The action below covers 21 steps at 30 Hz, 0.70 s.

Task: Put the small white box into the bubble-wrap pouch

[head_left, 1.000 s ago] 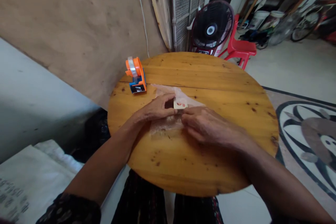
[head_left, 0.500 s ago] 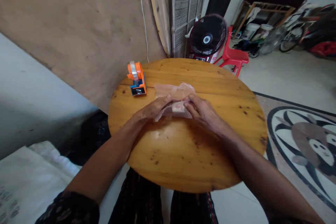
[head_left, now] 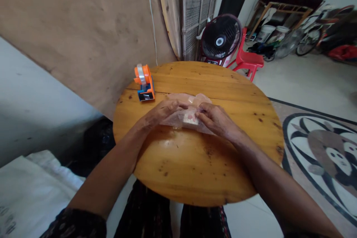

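A small whitish packet with red print lies inside a sheet of translucent plastic wrapping on the round wooden table. My left hand rests over the wrapping's left part, its fingers stretched out toward the middle. On the other side, my right hand pinches the wrapping just right of the packet, thumb toward me. Part of the sheet spreads flat beyond both hands. Whether it has bubbles is too blurred to tell. Back left on the table stands an orange and blue tape dispenser with a roll of clear tape.
The round wooden table has its near edge close to my legs. Past its far edge stand a dark fan and a red plastic chair. A brown panel rises at left, above white sacks.
The wrapping has turned over toward me, and its near edge now reaches lower and farther right. The packet's red print shows more clearly. My left fingers have straightened; my right hand keeps pinching.
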Tool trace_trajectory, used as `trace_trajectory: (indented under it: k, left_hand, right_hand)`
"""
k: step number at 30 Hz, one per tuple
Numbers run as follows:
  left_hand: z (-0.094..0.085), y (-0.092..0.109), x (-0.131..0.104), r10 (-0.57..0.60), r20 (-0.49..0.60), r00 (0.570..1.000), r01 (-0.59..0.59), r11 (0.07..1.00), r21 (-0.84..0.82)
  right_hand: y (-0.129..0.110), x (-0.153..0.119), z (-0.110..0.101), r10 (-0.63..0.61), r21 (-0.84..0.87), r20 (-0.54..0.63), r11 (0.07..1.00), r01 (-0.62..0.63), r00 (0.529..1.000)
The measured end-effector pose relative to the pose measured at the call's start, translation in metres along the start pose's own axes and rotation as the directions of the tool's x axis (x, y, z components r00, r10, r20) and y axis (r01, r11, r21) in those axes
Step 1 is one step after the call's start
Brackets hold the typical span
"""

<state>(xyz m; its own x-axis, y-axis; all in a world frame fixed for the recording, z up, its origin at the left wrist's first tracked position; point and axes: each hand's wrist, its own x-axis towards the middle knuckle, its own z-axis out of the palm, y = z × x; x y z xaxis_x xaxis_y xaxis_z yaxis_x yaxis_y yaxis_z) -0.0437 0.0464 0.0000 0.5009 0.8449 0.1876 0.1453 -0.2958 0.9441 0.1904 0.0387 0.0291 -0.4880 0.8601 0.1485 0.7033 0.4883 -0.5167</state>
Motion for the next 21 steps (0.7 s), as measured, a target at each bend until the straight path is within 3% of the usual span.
trace_trajectory:
  k: [4,8,16,21]
  left_hand:
    - [-0.005,0.015,-0.004,-0.059,-0.035,0.998,0.063,0.990,0.124]
    - [0.006,0.020,-0.001,-0.177,-0.105,0.979,0.200,0.939,0.280]
    - [0.017,0.007,0.007,-0.054,-0.122,0.991,0.088,0.953,0.290]
    - [0.018,0.006,0.006,-0.111,-0.140,0.984,0.143,0.960,0.240]
  right_hand:
    - [0.000,0.002,0.003,0.008,0.009,-0.010,1.000,-0.008,1.000]
    - [0.003,0.004,0.008,0.001,0.011,-0.041,1.000,-0.001,0.999]
    - [0.009,0.006,0.010,0.017,0.068,-0.050,0.998,-0.014,0.999]
    - [0.019,0.009,0.001,0.044,0.098,0.025,0.994,-0.046,0.999]
